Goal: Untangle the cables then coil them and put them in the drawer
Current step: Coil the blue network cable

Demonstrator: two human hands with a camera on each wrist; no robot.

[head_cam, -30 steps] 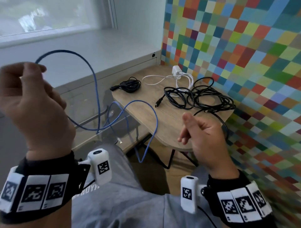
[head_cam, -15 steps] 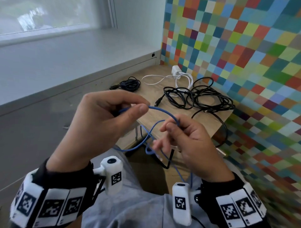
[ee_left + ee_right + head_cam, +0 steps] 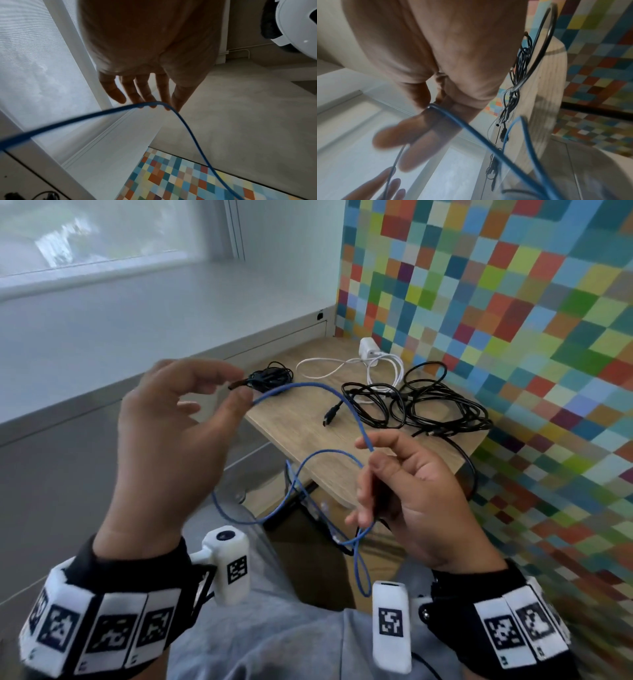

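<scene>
Blue cable (image 3: 346, 405): held in the air between both hands, near of the table, arcing from one hand to the other and hanging in loose loops below.
Left hand (image 3: 171, 440): raised at the left, fingers mostly straight and spread, the cable running across the fingertips (image 3: 152, 104) beside the thumb.
Right hand (image 3: 418, 501): lower and to the right, fingers curled round the cable, thumb pressing it.
Wooden table (image 3: 301, 419): far of the hands, against the chequered wall (image 3: 513, 302).
Black cables (image 3: 438, 402): tangled heap on the table's right.
White charger cable (image 3: 376, 364): far side, touching the black heap.
Small black bundle (image 3: 270, 376): far left corner of the table.
</scene>
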